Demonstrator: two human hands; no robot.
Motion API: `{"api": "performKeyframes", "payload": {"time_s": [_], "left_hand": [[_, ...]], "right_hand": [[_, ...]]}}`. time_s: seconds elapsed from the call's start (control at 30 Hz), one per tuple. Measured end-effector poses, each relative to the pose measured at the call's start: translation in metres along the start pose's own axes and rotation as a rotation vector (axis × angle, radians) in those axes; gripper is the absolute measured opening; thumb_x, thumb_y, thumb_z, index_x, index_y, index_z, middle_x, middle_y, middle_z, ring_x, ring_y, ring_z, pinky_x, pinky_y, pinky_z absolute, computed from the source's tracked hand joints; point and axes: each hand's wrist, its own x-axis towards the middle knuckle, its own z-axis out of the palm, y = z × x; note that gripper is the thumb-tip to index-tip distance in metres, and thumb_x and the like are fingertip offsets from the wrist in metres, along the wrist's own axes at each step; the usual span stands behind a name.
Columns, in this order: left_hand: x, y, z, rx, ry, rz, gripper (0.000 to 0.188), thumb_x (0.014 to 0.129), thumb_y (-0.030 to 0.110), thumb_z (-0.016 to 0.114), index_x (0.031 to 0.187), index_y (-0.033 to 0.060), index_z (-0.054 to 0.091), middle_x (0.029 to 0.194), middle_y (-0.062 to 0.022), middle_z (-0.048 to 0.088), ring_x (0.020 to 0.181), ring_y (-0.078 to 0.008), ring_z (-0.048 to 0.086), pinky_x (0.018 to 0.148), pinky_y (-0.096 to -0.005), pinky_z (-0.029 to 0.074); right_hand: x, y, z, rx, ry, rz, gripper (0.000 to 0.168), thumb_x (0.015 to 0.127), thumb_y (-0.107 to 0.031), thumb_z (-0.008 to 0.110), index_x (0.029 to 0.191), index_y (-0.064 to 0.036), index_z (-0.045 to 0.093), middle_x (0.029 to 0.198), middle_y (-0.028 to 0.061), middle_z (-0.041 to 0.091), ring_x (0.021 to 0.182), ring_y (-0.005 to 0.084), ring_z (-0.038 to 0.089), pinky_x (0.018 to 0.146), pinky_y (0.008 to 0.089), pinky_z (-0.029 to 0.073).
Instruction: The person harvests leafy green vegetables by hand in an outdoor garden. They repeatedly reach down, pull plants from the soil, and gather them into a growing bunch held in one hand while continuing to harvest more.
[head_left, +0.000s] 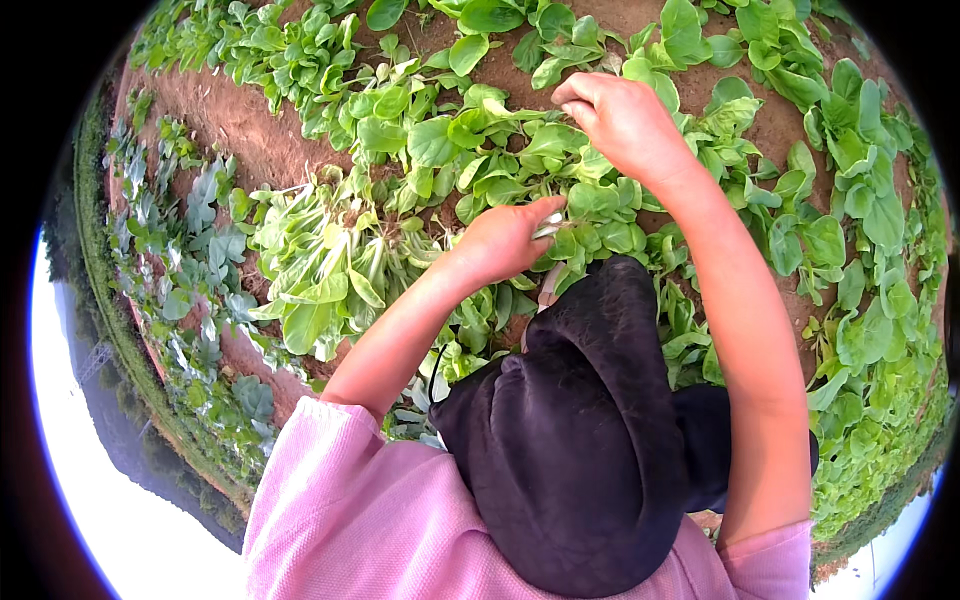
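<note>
My left hand (499, 240) is closed around a small bunch of leafy greens, whose white stalk ends (551, 223) poke out between thumb and fingers. Farther forward and to the right, my right hand (619, 120) is over the growing greens (555, 146) with its fingers curled. Whether anything is pinched in those fingertips cannot be made out. Left of my left hand lies a heap of pulled greens (330, 255), some with pale stalks and roots turned up.
Black cloth (570, 435), apparently over my bent legs, fills the space between my forearms. Reddish-brown soil (232, 120) shows between planted rows. Grey-green leafy plants (214, 255) grow at left, and more broad-leaved greens (877, 187) at right.
</note>
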Motion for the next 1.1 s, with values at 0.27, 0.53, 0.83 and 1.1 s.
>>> {"api": "performKeyframes", "payload": {"time_s": [0.27, 0.53, 0.83, 1.1], "left_hand": [[0.008, -0.031, -0.007, 0.38, 0.082, -0.029, 0.021, 0.079, 0.02, 0.055, 0.098, 0.0116, 0.056, 0.08, -0.0129, 0.064, 0.074, -0.0321, 0.062, 0.064, -0.0428, 0.049], [0.007, -0.023, -0.021, 0.207, 0.091, -0.095, 0.021, 0.082, 0.025, 0.056, 0.096, 0.0101, 0.058, 0.08, -0.0154, 0.063, 0.075, -0.034, 0.061, 0.066, -0.0432, 0.048], [0.02, 0.027, -0.001, 0.577, -0.108, 0.105, 0.014, 0.076, 0.013, 0.057, 0.089, 0.0091, 0.061, 0.092, -0.0086, 0.057, 0.076, -0.0276, 0.063, 0.064, -0.0388, 0.051], [0.052, 0.013, 0.037, 0.727, -0.167, 0.047, 0.023, 0.076, 0.007, 0.054, 0.098, 0.0014, 0.058, 0.102, -0.0134, 0.054, 0.079, -0.0259, 0.064, 0.061, -0.0371, 0.051]], "right_hand": [[-0.099, 0.007, 0.047, -0.168, -0.232, 0.079, 0.02, 0.074, -0.013, 0.064, 0.087, -0.002, 0.055, 0.085, 0.014, 0.055, 0.087, 0.0316, 0.056, 0.076, 0.0398, 0.046], [-0.095, 0.0, 0.05, -0.15, -0.244, 0.221, 0.02, 0.077, -0.019, 0.061, 0.082, -0.002, 0.053, 0.075, 0.0148, 0.061, 0.073, 0.0341, 0.061, 0.063, 0.0435, 0.049], [-0.033, 0.018, 0.062, -0.499, -0.529, 0.212, 0.019, 0.073, -0.012, 0.057, 0.087, -0.007, 0.069, 0.094, 0.0122, 0.066, 0.093, 0.0264, 0.061, 0.079, 0.038, 0.048], [-0.022, 0.035, 0.069, -0.406, -0.59, 0.331, 0.021, 0.074, -0.013, 0.056, 0.089, -0.006, 0.068, 0.096, 0.0142, 0.065, 0.092, 0.0279, 0.063, 0.078, 0.0397, 0.05]]}}
